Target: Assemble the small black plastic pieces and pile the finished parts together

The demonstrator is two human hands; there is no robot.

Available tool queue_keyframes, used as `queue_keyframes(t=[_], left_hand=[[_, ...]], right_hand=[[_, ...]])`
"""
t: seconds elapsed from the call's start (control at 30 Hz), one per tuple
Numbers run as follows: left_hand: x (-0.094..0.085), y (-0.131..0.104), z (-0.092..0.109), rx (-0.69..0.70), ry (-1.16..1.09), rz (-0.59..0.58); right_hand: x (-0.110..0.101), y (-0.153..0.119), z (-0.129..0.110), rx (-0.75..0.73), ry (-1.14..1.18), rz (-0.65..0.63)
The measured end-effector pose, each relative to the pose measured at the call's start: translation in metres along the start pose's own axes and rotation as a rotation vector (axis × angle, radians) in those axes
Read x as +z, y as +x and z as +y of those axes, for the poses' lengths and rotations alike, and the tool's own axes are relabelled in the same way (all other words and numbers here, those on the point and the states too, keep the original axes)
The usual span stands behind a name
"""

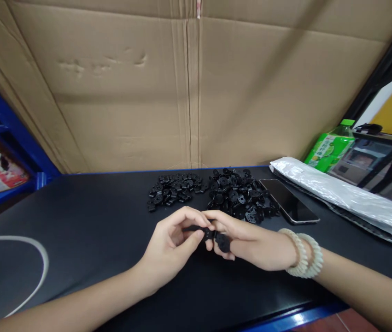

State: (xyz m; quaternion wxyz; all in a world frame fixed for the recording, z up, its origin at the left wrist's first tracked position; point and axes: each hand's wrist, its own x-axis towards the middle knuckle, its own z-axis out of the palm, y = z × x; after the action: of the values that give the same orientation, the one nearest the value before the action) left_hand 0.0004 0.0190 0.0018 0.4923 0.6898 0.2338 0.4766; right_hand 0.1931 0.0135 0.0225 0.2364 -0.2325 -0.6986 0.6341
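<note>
My left hand (173, 251) and my right hand (251, 240) meet over the front part of the black tabletop. Between them is a small black plastic part with a round, disc-like end (222, 242). The left thumb and fingers pinch its narrower end (207, 233), while the right fingers close round the disc end. Whether it is one piece or two joined pieces I cannot tell. Just beyond my hands lie a heap of small black clip-like parts (173, 189) and, to its right, a heap of black round parts with holes (237, 193).
A phone (290, 203) lies beside the right heap. Farther right are a silvery-white plastic package (341, 198) and a green bottle (334, 145). Cardboard (130, 92) walls off the back. A pale cable (42, 251) loops over the tabletop (88, 216) at left; blue shelving (33, 147) stands there.
</note>
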Motion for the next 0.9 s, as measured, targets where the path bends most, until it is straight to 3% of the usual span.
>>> queue_keyframes(t=[0.07, 0.2, 0.33, 0.43, 0.57, 0.63, 0.8, 0.9], left_hand=[[-0.001, 0.000, -0.001, 0.029, 0.036, 0.050], [0.002, -0.004, -0.002, 0.091, 0.223, 0.120], [0.004, -0.011, -0.001, 0.270, 0.528, 0.110], [0.004, -0.014, 0.000, 0.350, 0.556, 0.088], [0.005, -0.010, 0.000, 0.157, 0.251, 0.070], [0.006, -0.007, 0.001, 0.062, 0.112, 0.070], [0.003, -0.002, 0.002, 0.073, 0.198, 0.083], [0.000, 0.004, -0.003, -0.047, 0.237, 0.187]], right_hand=[[-0.002, -0.002, -0.001, -0.008, -0.023, 0.029], [-0.002, 0.000, 0.001, 0.097, 0.166, 0.092], [0.002, 0.006, 0.005, 0.111, 0.190, 0.191], [0.003, 0.008, 0.007, 0.094, 0.116, 0.144], [-0.002, 0.003, 0.005, 0.010, 0.070, -0.002], [-0.006, -0.001, 0.001, 0.000, -0.042, -0.012], [-0.024, -0.012, -0.019, -0.093, -0.438, 0.158], [-0.046, -0.019, -0.031, -0.157, -0.598, 0.323]])
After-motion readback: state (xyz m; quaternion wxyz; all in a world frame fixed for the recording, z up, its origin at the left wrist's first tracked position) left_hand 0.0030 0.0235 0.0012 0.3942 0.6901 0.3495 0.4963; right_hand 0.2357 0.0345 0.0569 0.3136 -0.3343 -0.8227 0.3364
